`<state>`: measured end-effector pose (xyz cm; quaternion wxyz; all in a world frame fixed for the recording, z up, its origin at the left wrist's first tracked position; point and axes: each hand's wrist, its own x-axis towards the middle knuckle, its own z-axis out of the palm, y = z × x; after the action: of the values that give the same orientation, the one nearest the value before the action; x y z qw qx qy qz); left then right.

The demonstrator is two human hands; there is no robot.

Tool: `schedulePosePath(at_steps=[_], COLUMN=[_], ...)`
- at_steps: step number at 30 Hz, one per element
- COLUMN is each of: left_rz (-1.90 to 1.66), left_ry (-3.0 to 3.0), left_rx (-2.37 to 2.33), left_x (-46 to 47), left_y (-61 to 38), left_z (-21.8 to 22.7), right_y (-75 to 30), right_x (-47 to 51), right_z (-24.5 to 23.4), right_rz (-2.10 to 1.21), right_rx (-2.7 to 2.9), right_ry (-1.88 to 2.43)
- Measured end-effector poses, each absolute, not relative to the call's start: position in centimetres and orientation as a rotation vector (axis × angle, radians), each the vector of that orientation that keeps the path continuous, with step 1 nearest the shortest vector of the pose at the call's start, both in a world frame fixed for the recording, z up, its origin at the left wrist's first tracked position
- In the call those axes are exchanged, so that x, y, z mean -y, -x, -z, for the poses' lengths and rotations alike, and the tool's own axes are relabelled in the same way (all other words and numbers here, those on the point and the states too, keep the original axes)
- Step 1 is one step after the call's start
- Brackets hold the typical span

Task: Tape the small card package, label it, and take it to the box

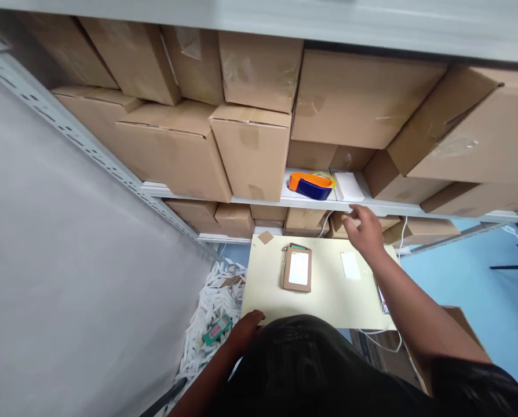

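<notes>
My right hand (365,233) is raised in front of the shelf edge, just below a small white box (348,186). Its thumb and forefinger are apart, and nothing shows between them. At the near left edge of the cream table (324,301), my left hand (251,322) rests with its fingers on the edge, holding nothing that I can see. A small brown carton (287,284) with a white label (299,269) lies on the table, a bit of green showing at its top. Further right lies a white slip (350,265). An orange and blue tape dispenser (313,186) sits on the shelf.
Cardboard boxes (250,156) fill the shelves above and behind the table. A brown cardboard scrap (266,237) lies at the table's far left corner. White paper strips (211,307) and a green packet (218,330) are heaped at left. White cables (389,349) hang at right.
</notes>
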<state>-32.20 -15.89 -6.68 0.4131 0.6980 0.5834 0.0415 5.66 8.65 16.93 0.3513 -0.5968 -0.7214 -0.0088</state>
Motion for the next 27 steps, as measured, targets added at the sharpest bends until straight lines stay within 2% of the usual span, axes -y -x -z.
schedulePosePath(at_steps=[6, 10, 14, 19, 23, 27], left_rz=[-0.142, -0.104, -0.101, -0.209, -0.238, -0.336], left_ry=[-1.726, -1.771, -1.708, -1.272, -0.803, -0.7], left_rx=[-1.333, -1.358, -1.488, -1.644, -1.53, -1.432], left_x=[13.9, 12.7, 11.9, 10.0, 8.3, 7.3], left_y=[30.1, 27.3, 24.1, 19.3, 15.2, 12.4], left_z=[6.0, 5.7, 5.5, 5.6, 6.6, 8.0], right_y=[-13.2, -15.6, -15.6, -12.6, -9.7, -8.1], right_x=[-0.1, 1.9, 0.9, -4.3, -9.7, -11.6], right_z=[-2.1, 3.5, 5.6, 6.6, 7.1, 8.2], right_rz=[-0.808, -0.971, -1.096, -1.21, -1.413, -1.554], right_rx=[1.659, 1.602, 1.623, 1.635, 1.584, 1.584], right_ry=[2.228, 2.346, 2.211, 1.971, 1.732, 1.634])
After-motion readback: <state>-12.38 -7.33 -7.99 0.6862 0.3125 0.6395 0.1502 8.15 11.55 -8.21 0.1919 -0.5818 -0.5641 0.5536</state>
